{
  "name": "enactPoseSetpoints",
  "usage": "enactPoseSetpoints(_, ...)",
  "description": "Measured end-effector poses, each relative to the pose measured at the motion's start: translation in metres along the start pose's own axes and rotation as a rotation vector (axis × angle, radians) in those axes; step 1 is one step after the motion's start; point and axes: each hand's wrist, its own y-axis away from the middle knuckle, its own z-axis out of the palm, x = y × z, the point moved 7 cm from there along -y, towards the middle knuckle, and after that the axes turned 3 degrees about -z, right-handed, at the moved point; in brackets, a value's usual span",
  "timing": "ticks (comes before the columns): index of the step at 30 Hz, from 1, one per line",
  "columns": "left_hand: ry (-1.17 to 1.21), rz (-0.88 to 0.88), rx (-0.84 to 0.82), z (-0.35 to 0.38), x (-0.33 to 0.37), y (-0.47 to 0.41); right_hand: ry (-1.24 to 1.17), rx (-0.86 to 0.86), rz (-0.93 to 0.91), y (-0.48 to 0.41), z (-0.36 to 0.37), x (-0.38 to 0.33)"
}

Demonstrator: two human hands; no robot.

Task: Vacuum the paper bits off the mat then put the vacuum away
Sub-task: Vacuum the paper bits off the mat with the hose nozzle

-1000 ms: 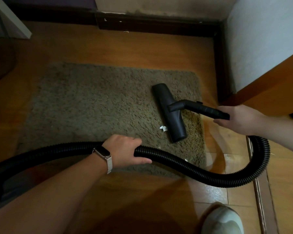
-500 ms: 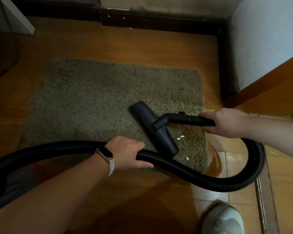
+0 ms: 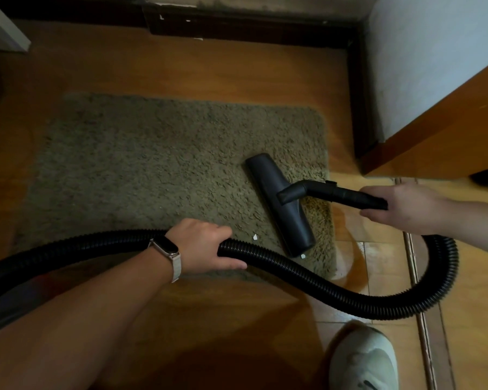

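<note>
At the left, the black ribbed hose (image 3: 96, 243) is coming in from the frame's edge and is lying across the near border of the mat (image 3: 152, 164). We are wearing a watch (image 3: 165, 247) on the left wrist. Our left hand (image 3: 206, 247) is wrapping its fingers and thumb around the hose, clamping it over the mat's near edge. The olive shag mat is lying flat on the wooden floor (image 3: 209, 66). Just right of our left hand a white paper bit (image 3: 254, 237) is sitting on the pile, beside the hose. Further right the vacuum head (image 3: 279, 204) is resting at an angle on the mat's right part, and a second paper bit (image 3: 303, 256) is lying at its near end. The rigid tube (image 3: 346, 195) is running from the head out past the mat's right edge into our right hand (image 3: 403, 206), whose fingers are curling closed around it. Beyond that hand the hose is looping over the floor and bending back leftward. A pale shoe (image 3: 360, 358) is standing at the bottom right.
</note>
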Motion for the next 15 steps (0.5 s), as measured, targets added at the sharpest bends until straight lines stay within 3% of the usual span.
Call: enactPoseSetpoints(15, -0.016, -0.02, -0.094, 0.0, 0.012, 0.01, 0.222, -0.109, -0.232, -0.033, -0.006, -0.085)
